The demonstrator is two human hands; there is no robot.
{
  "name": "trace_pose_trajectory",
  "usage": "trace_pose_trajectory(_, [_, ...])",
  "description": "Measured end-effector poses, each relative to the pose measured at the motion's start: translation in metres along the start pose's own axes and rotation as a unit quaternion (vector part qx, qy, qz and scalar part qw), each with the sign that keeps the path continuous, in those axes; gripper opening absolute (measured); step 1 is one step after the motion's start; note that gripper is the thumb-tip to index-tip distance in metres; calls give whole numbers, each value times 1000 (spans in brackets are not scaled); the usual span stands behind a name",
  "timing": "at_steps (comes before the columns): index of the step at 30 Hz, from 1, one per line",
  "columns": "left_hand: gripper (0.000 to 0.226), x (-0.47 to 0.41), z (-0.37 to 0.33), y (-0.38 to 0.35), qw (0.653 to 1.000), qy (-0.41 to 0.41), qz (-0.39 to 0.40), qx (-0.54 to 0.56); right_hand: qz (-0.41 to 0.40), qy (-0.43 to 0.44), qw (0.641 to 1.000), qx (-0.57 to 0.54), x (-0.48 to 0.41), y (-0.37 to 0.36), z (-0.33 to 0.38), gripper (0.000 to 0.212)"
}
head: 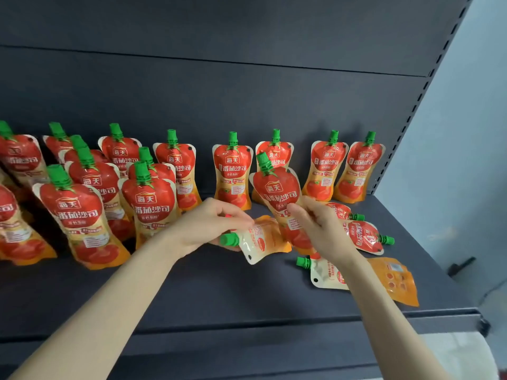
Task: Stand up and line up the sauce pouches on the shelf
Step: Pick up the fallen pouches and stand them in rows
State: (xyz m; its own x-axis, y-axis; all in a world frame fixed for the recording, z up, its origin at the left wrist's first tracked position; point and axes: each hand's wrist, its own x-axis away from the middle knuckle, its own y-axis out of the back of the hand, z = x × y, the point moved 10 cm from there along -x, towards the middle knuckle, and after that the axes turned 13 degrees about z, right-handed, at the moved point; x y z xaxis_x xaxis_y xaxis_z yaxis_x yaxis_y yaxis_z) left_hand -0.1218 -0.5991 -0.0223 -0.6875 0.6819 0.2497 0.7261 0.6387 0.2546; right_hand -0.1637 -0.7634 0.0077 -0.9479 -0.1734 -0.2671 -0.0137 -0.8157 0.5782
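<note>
Several red tomato-sauce pouches with green caps stand on the dark shelf (219, 292), in rows at the left (79, 215) and along the back wall (232, 171). My left hand (211, 223) grips a pouch lying on its side (260, 239), back face up, cap pointing left. My right hand (321, 226) holds an upright, slightly tilted pouch (277, 190) by its lower right edge. Two pouches lie flat behind my right hand, the nearer one (362, 235) and the farther one (340, 211), caps pointing right. Another lies face down near the shelf's front right (395, 281).
The shelf's back panel (247, 91) rises behind the pouches, and a slotted upright (411, 111) bounds the right end. A pale wall (466, 133) lies beyond. The shelf's front lip (247, 327) runs below my forearms.
</note>
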Motion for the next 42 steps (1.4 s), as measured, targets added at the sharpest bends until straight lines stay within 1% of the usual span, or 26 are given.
trace_pose_trajectory(2, [27,2,-3,-4,992,-25,19,122,-1,-5,999,-31,-1,-5,-1,29])
trace_pose_trajectory(5, [37,4,-11,-2,966,-87,19,244,-6,-16,996,-87,-1,-7,-3,29])
trace_pose_trajectory(7, [36,3,-18,2,955,-126,17,268,-8,-17,990,-138,-3,-8,-1,26])
trace_pose_trajectory(9, [29,2,-16,13,951,-140,-37,273,-16,-17,988,-151,-9,-10,-4,27])
trace_pose_trajectory(10, [24,2,-13,19,952,-140,-86,258,-23,-18,987,-155,-12,-10,-6,30])
trace_pose_trajectory(11, [19,5,-11,27,956,-139,-149,213,-27,-20,985,-166,-16,-11,-11,33])
trace_pose_trajectory(12, [18,10,-13,35,956,-141,-217,142,-30,-24,983,-181,-19,-12,-17,33])
trace_pose_trajectory(13, [20,18,-17,41,946,-148,-281,62,-35,-31,978,-204,-23,-14,-22,28])
trace_pose_trajectory(14, [22,24,-24,44,930,-164,-328,-4,-40,-43,970,-234,-24,-15,-27,20])
trace_pose_trajectory(15, [23,27,-29,44,916,-182,-354,-51,-38,-52,961,-269,-26,-19,-32,15])
trace_pose_trajectory(16, [26,24,-30,44,910,-192,-360,-77,-33,-58,956,-285,-27,-22,-36,14])
trace_pose_trajectory(17, [28,17,-26,44,913,-190,-352,-84,-24,-61,954,-292,-28,-25,-39,13])
trace_pose_trajectory(19, [30,-4,-5,40,938,-157,-305,-48,-15,-69,953,-296,-29,-32,-49,11])
trace_pose_trajectory(20, [36,-13,6,35,950,-136,-281,-26,-13,-71,955,-287,-29,-35,-53,12])
trace_pose_trajectory(22, [47,-24,26,31,959,-112,-262,3,-7,-68,973,-222,-32,-36,-57,27])
trace_pose_trajectory(23, [49,-25,31,31,957,-114,-266,14,-6,-67,979,-190,-33,-36,-57,33])
trace_pose_trajectory(25, [47,-24,38,39,950,-124,-284,29,-21,-62,985,-158,-37,-31,-57,37])
trace_pose_trajectory(29, [45,-17,43,44,945,-139,-296,25,-44,-43,985,-162,-51,-29,-56,50])
trace_pose_trajectory(32, [43,-14,48,45,940,-153,-298,59,-28,-55,984,-167,-63,-37,-60,55])
trace_pose_trajectory(35, [48,-13,55,44,940,-146,-305,49,2,-66,988,-141,-68,-40,-64,61])
trace_pose_trajectory(37, [51,-13,60,42,941,-133,-310,33,-4,-60,992,-107,-66,-36,-64,61])
trace_pose_trajectory(42, [43,-8,59,39,930,-143,-339,10,-51,-62,994,-79,-63,-23,-69,48])
